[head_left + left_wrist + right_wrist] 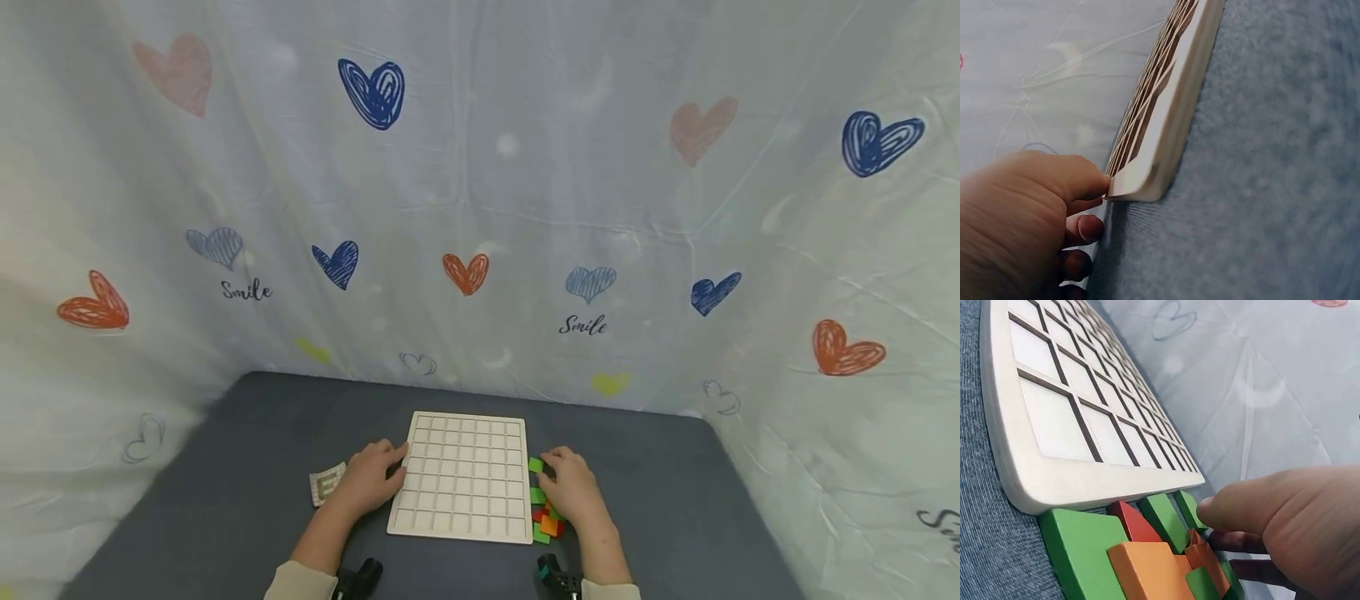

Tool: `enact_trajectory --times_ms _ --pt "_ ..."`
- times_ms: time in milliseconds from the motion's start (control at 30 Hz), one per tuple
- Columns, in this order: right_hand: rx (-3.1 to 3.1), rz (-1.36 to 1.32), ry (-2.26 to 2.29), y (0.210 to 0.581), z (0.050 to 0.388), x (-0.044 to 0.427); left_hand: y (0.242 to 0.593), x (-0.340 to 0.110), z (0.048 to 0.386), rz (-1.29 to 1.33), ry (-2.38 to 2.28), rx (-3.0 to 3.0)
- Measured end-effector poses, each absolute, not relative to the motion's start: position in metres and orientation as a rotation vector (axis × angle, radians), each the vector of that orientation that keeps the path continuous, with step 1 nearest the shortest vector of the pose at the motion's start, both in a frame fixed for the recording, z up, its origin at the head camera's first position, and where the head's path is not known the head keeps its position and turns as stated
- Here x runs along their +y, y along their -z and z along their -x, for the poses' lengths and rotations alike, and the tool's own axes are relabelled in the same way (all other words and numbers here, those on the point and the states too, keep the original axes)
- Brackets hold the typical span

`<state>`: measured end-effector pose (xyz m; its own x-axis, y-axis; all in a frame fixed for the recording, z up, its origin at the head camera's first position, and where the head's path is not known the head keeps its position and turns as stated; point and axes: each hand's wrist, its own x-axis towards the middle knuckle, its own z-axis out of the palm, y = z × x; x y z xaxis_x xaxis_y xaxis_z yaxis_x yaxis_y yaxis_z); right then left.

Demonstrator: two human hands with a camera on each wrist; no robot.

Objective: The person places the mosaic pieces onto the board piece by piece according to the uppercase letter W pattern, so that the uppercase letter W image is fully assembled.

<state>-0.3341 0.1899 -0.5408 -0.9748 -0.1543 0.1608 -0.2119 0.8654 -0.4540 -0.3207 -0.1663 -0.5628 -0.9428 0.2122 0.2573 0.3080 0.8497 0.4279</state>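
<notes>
Fingers apart, the left hand (367,477) is touching the left edge of the grid board (461,479); the right hand (572,486), fingers also apart, is resting by a green block (536,464) along its right edge. Block-gathering is seemingly underway; a light pinch is probably being called for.

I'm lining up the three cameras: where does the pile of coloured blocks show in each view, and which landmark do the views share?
Head: the pile of coloured blocks lies low, just right of centre.
Left wrist: not in it.
Right wrist: along the bottom, around the middle, left of the right hand.
Shared landmark: the pale gridded board, partly cut off in both wrist views.
</notes>
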Motion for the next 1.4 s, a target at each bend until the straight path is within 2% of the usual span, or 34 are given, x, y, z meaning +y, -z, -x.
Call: enact_trajectory --times_ms 700,900,1400 --pt "-2.862 -0.293 -0.748 0.545 0.338 0.198 0.564 -0.168 0.296 0.45 0.683 -2.847" --pt "-2.865 -0.212 -0.878 0.545 0.338 0.209 0.562 -0.167 0.293 0.454 0.744 -2.85" --pt "-2.787 -0.289 -0.932 0.507 0.324 0.205 0.57 -0.17 0.294 0.481 0.769 -2.809"
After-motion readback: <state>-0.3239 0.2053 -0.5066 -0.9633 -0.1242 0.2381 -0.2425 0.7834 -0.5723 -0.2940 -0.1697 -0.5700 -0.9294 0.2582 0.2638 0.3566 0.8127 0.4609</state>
